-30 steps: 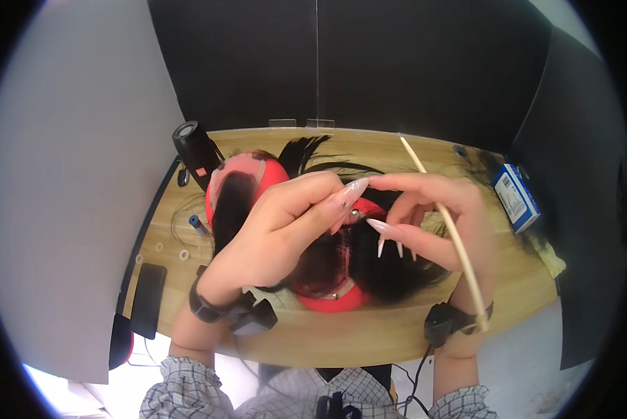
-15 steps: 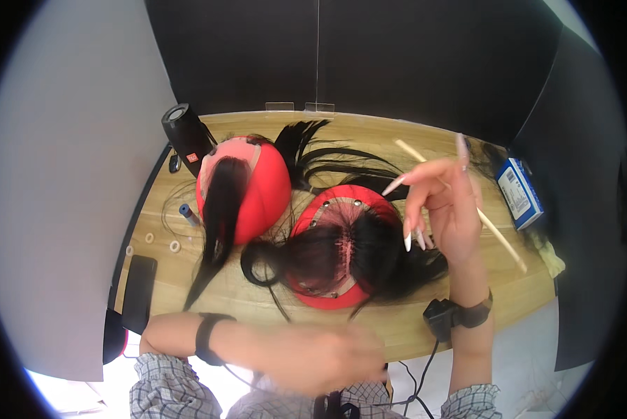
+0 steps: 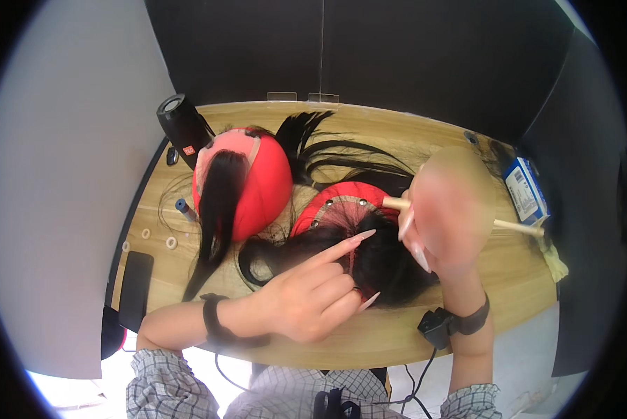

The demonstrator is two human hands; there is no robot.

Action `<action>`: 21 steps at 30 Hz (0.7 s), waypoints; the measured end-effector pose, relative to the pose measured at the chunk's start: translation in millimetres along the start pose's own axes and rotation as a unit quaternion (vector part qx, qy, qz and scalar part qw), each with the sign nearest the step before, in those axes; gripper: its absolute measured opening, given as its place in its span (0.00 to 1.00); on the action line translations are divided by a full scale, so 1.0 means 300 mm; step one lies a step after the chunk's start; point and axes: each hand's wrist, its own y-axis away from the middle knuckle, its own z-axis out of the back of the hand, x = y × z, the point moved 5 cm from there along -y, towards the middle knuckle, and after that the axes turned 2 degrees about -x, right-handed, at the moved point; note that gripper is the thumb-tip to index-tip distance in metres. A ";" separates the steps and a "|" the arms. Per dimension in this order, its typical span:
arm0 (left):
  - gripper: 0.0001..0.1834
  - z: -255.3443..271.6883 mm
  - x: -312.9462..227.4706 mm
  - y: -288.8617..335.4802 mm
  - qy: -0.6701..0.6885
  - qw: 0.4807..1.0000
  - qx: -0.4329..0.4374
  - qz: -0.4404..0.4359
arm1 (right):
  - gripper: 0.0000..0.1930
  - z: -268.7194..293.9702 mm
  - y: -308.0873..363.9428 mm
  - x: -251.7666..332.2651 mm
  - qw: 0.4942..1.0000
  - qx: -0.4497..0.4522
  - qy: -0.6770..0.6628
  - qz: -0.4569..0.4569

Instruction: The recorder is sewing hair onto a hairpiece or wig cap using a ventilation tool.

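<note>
A red head form (image 3: pixel 313 218) with black hair (image 3: pixel 397 279) parted along a pinkish strip lies near the middle of the table. Over its front hovers or rests my left hand (image 3: pixel 310 300), index finger stretched toward the parting and the others partly curled; I cannot tell whether it touches the hair. My right hand (image 3: pixel 425 241) is closed around a slim wooden stick (image 3: pixel 519 227) at the right side of the hair. A smeared oval hides much of that hand. To the left stands a second red head form (image 3: pixel 275 185) with a dark hair lock (image 3: pixel 223 195) hanging down.
A black cylindrical speaker (image 3: pixel 183 129) stands at the back left. Small pale rings (image 3: pixel 172 243), a dark blue tube (image 3: pixel 183 208) and a black flat object (image 3: pixel 137 283) lie on the left. Loose hair (image 3: pixel 348 150) spreads behind. A blue-white box (image 3: pixel 526 190) sits right, inside dark partitions (image 3: pixel 425 63).
My left hand has risen from the table's front edge onto the near hairpiece. My right hand has turned and closed more around the stick, which now lies flatter.
</note>
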 end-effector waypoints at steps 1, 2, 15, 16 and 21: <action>0.12 -0.006 0.006 0.001 0.016 1.000 0.010 0.004 | 0.12 -0.006 0.010 0.001 1.000 -0.008 -0.014 -0.022; 0.12 -0.004 0.011 0.002 0.018 1.000 0.009 0.006 | 0.12 -0.008 0.009 0.001 1.000 -0.009 -0.014 -0.025; 0.11 -0.014 0.037 0.016 0.045 0.998 0.041 0.015 | 0.05 0.006 0.036 -0.097 0.980 0.070 0.120 -0.143; 0.11 -0.014 0.037 0.017 0.042 0.998 0.042 0.015 | 0.06 0.009 0.036 -0.099 0.979 0.066 0.131 -0.144; 0.11 -0.021 0.035 0.035 0.024 0.999 0.030 0.026 | 0.05 0.004 0.049 -0.110 0.974 0.044 0.099 -0.200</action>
